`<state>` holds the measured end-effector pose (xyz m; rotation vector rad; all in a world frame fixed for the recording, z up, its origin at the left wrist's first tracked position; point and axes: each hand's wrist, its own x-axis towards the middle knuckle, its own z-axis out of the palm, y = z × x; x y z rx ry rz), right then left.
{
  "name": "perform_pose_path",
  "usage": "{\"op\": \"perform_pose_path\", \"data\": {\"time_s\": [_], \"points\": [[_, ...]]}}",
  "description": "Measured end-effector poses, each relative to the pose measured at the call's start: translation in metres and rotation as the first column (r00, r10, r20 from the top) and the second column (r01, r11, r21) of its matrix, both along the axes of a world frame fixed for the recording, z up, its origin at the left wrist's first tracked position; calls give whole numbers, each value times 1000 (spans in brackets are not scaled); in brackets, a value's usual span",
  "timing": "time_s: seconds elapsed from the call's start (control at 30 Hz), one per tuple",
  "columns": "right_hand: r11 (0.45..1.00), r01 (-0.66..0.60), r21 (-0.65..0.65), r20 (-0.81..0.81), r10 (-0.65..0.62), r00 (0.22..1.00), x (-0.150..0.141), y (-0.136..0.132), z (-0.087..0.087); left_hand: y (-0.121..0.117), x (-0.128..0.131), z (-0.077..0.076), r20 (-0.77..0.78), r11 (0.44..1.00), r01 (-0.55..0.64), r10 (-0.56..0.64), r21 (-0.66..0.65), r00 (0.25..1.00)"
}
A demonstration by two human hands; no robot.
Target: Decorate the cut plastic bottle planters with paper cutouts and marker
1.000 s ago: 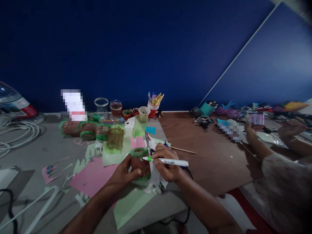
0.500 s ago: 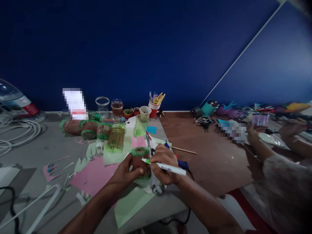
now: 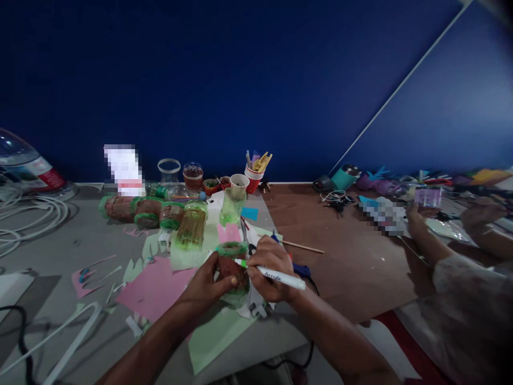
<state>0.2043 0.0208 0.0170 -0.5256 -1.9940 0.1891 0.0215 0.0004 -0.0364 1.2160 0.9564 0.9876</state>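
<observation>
My left hand (image 3: 212, 277) is wrapped around the side of a small brown jar (image 3: 231, 267) with a green band at its rim, its thumb across the front. In my right hand (image 3: 269, 267) is a white acrylic paint marker (image 3: 282, 277) with a green end, gripped like a pen. The marker's green end meets the jar's brown side just under the rim. Below the jar lie a green paper sheet (image 3: 216, 340) and paper scraps. A pink paper sheet (image 3: 156, 289) lies left of my left hand.
Several brown-and-green jars (image 3: 146, 212) and a greenish plastic cup (image 3: 191, 229) stand further back. A wooden stick (image 3: 302, 246) and a blue-handled tool (image 3: 300, 270) lie to the right. A teal flask (image 3: 345, 176) lies by the wall. At far right, another person's hands hold a purple container (image 3: 428, 197).
Almost nothing differs. The jar looks turned or tilted very slightly in my left hand, while the marker stays against its side.
</observation>
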Motion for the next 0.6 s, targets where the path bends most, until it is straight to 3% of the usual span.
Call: {"op": "perform_pose_path", "data": {"time_s": [0.3,0.6], "points": [[1000,26,0,-18,-26,1000,1,1,0,1,2,5,36,1000,5,-6,26,999],[998,54,-19,-20,-54,998,4,1,-4,1,2,-2,9,998,-12,11,58,1000]]}}
